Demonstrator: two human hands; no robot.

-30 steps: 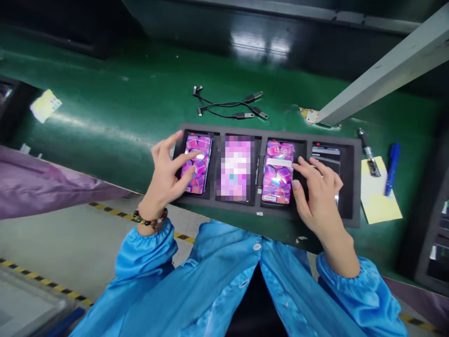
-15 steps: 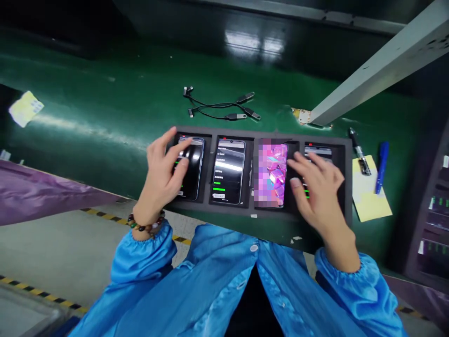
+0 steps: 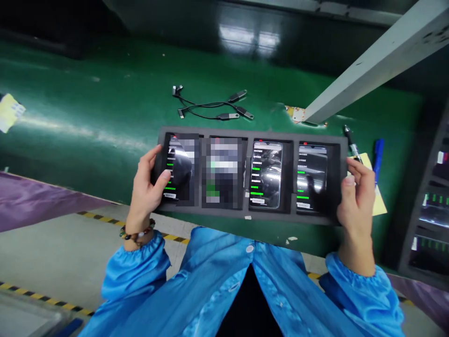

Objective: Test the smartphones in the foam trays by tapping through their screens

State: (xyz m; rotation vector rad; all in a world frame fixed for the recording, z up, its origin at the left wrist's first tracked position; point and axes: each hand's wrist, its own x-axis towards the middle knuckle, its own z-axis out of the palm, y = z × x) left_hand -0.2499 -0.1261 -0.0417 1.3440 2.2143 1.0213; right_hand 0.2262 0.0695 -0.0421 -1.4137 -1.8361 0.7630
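A dark foam tray [image 3: 224, 216] lies lengthwise before me with several smartphones in its slots. My left hand [image 3: 146, 185] grips the tray's left end, thumb over the top edge beside the leftmost phone [image 3: 178, 171]. At the opposite end, my right hand [image 3: 358, 196] is wrapped round the edge with its thumb on top. The second phone [image 3: 222, 173] is blurred by blocks. White and green lines of text light up the third phone [image 3: 266, 174] and the rightmost phone [image 3: 312, 178].
Black adapter cables [image 3: 210, 104] lie behind the tray on the green table [image 3: 115, 140]. A grey post [image 3: 351, 70] rises at the back right. A black pen [image 3: 351, 140], a blue marker [image 3: 378, 159] and yellow notes [image 3: 380, 203] sit right. Another phone tray [image 3: 409, 234] stands far right.
Both hands have moved outward from over the phones to the tray's two ends and closed on it. The third phone's screen has gone from a pink picture to a text list.
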